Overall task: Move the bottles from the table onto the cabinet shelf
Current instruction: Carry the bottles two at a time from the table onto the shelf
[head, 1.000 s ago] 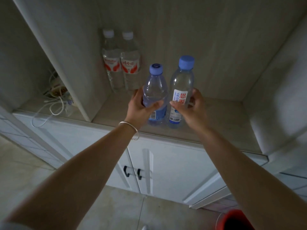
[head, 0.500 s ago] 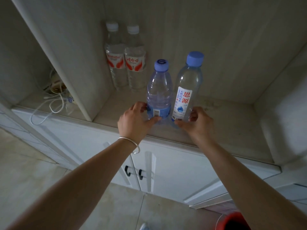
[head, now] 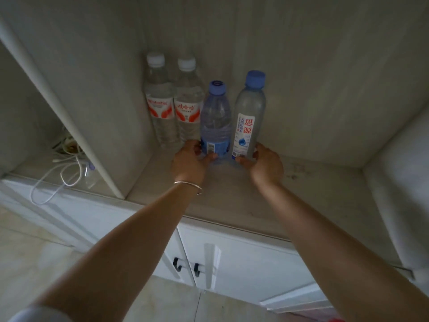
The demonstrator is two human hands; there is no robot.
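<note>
Two blue-capped water bottles stand upright on the cabinet shelf [head: 301, 194]. My left hand [head: 189, 162] is closed around the base of the shorter blue-label bottle [head: 216, 117]. The base of the taller white-label bottle [head: 249, 117] is gripped by my right hand [head: 264, 166]. Behind and to the left, two white-capped bottles with red labels, one [head: 160, 105] beside the other [head: 186, 108], stand against the back wall, close to the blue-label bottle.
A vertical divider panel [head: 97, 112] bounds the shelf on the left; beyond it lie white cables [head: 58, 177] and a power strip. A side wall [head: 399, 182] closes the right. White cabinet doors with black handles [head: 185, 268] are below. The shelf's right half is bare.
Both hands pushed the two blue-capped bottles deeper into the shelf, toward the back wall and the red-label bottles. Hands slid from mid-bottle down to the bases.
</note>
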